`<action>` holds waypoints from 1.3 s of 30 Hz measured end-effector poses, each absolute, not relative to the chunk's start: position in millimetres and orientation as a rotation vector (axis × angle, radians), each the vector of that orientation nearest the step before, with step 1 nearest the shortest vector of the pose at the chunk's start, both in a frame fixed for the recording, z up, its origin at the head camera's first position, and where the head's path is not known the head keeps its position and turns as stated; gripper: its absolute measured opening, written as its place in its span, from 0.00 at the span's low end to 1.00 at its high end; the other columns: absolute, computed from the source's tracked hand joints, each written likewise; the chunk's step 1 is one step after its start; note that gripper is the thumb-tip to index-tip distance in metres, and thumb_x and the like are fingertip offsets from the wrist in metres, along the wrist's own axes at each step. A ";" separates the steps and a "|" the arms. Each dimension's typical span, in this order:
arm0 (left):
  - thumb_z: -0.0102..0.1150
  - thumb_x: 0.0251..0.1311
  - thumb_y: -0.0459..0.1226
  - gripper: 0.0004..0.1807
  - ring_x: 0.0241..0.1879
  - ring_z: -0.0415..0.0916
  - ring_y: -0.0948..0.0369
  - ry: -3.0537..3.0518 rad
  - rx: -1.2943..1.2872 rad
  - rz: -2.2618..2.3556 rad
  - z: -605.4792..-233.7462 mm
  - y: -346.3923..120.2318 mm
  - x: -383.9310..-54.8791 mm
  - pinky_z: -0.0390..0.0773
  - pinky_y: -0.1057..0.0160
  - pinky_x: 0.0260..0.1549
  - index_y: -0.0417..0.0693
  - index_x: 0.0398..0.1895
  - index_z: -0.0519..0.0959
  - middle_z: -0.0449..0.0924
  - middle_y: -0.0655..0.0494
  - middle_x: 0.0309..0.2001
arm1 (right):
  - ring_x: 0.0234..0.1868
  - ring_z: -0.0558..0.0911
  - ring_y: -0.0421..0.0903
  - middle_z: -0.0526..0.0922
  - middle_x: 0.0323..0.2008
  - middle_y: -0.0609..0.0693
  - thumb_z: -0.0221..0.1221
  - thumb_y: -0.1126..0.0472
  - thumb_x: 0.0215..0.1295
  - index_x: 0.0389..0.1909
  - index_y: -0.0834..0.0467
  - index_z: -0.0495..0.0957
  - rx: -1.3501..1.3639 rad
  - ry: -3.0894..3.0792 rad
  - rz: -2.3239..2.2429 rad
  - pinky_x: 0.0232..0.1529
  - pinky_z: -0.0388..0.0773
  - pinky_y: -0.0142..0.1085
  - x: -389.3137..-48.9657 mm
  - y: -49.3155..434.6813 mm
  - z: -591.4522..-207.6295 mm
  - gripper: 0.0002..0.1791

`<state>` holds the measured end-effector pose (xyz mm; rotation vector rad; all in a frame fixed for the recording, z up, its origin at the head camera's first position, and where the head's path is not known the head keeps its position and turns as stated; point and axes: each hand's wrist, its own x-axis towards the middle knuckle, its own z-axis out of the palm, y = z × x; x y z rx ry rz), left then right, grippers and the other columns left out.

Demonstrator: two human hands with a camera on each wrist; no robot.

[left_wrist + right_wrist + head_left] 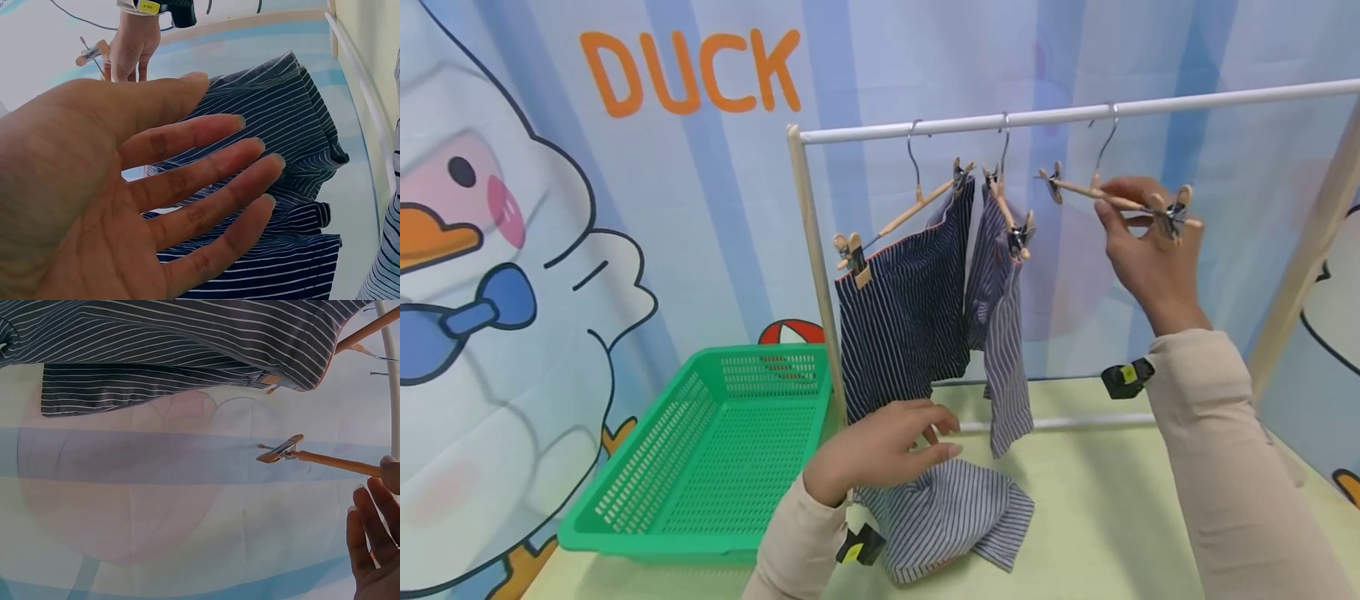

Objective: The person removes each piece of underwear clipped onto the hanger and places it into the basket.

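Note:
My right hand (1157,258) pinches the wooden bar of a bare clip hanger (1078,191), whose hook is over the white rail. In the right wrist view, one clip (281,450) of that hanger holds no cloth. My left hand (880,446) is held with fingers spread and loosely bent, holding nothing, as the left wrist view shows. Just below it in the head view, a grey striped garment (958,512) lies crumpled on the table. Dark striped shorts (895,321) and a second striped garment (1009,358) hang from clip hangers on the rail.
A green plastic basket (722,546) sits left of the rack, with nothing inside. The rack has a white top rail (1210,98) and wooden posts (811,225). Behind it hangs a duck-printed curtain (700,208); the table (1097,492) is pale yellow.

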<state>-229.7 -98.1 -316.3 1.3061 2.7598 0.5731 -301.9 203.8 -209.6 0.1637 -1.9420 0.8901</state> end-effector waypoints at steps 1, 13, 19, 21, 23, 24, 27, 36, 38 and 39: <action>0.51 0.74 0.45 0.17 0.49 0.80 0.61 2.761 1.308 0.571 -316.3 -97.9 -229.9 0.79 0.66 0.50 0.46 0.56 0.79 0.82 0.56 0.53 | 0.52 0.83 0.52 0.86 0.52 0.55 0.58 0.56 0.72 0.54 0.58 0.81 0.177 -1.928 0.865 0.44 0.67 0.18 -300.7 204.2 -210.6 0.15; 0.51 0.74 0.44 0.16 0.50 0.80 0.60 2.737 1.299 0.577 -317.8 -98.7 -228.1 0.79 0.67 0.50 0.46 0.56 0.79 0.83 0.54 0.53 | 0.35 0.68 0.17 0.86 0.53 0.56 0.60 0.56 0.70 0.60 0.52 0.79 0.159 -1.935 0.900 0.37 0.64 0.19 -293.7 207.4 -231.1 0.19; 0.51 0.74 0.44 0.16 0.50 0.80 0.60 2.726 1.300 0.560 -317.8 -98.0 -228.9 0.78 0.67 0.51 0.46 0.56 0.79 0.82 0.54 0.54 | 0.38 0.70 0.17 0.86 0.50 0.58 0.60 0.57 0.69 0.59 0.50 0.80 0.144 -1.905 0.958 0.40 0.67 0.20 -290.2 206.3 -236.4 0.18; 0.51 0.74 0.44 0.17 0.51 0.80 0.61 2.727 1.289 0.548 -318.5 -97.4 -229.4 0.78 0.67 0.52 0.47 0.57 0.79 0.82 0.54 0.54 | 0.38 0.70 0.18 0.86 0.50 0.58 0.59 0.57 0.70 0.59 0.52 0.79 0.127 -1.908 0.968 0.40 0.67 0.20 -288.7 206.0 -239.0 0.18; 0.51 0.74 0.45 0.17 0.51 0.80 0.61 2.732 1.269 0.531 -319.6 -96.7 -229.6 0.78 0.67 0.52 0.47 0.58 0.78 0.81 0.55 0.55 | 0.38 0.70 0.17 0.86 0.51 0.57 0.59 0.57 0.70 0.60 0.52 0.78 0.115 -1.917 0.984 0.40 0.68 0.20 -287.0 205.6 -241.8 0.19; 0.51 0.73 0.45 0.17 0.52 0.80 0.60 2.737 1.260 0.522 -320.0 -96.6 -229.3 0.78 0.67 0.53 0.48 0.58 0.78 0.81 0.55 0.56 | 0.39 0.70 0.17 0.86 0.52 0.56 0.59 0.56 0.70 0.61 0.52 0.78 0.114 -1.919 0.987 0.41 0.68 0.19 -286.4 205.5 -243.2 0.20; 0.52 0.73 0.45 0.18 0.53 0.79 0.60 2.750 1.216 0.494 -321.7 -96.3 -228.1 0.77 0.66 0.54 0.49 0.60 0.77 0.80 0.55 0.57 | 0.40 0.70 0.16 0.86 0.53 0.55 0.59 0.56 0.70 0.62 0.52 0.77 0.105 -1.921 1.003 0.41 0.69 0.20 -284.4 204.0 -247.0 0.20; 0.53 0.73 0.44 0.18 0.52 0.78 0.59 2.792 1.214 0.451 -329.3 -94.2 -227.9 0.77 0.63 0.54 0.48 0.61 0.74 0.79 0.54 0.54 | 0.39 0.73 0.18 0.87 0.48 0.52 0.60 0.56 0.68 0.55 0.53 0.81 0.021 -1.823 1.084 0.40 0.69 0.21 -276.2 199.3 -266.6 0.16; 0.53 0.72 0.44 0.18 0.51 0.77 0.60 2.816 1.209 0.410 -330.6 -92.3 -228.6 0.77 0.63 0.54 0.49 0.61 0.74 0.79 0.54 0.54 | 0.39 0.73 0.18 0.87 0.49 0.52 0.60 0.55 0.69 0.56 0.52 0.81 0.007 -1.828 1.105 0.40 0.69 0.21 -274.1 198.7 -273.8 0.17; 0.53 0.72 0.44 0.18 0.51 0.77 0.61 2.822 1.203 0.385 -331.2 -91.0 -228.9 0.77 0.64 0.54 0.49 0.61 0.74 0.79 0.54 0.54 | 0.39 0.73 0.18 0.87 0.49 0.52 0.60 0.55 0.69 0.56 0.52 0.81 0.002 -1.831 1.111 0.40 0.69 0.21 -273.2 198.4 -277.5 0.17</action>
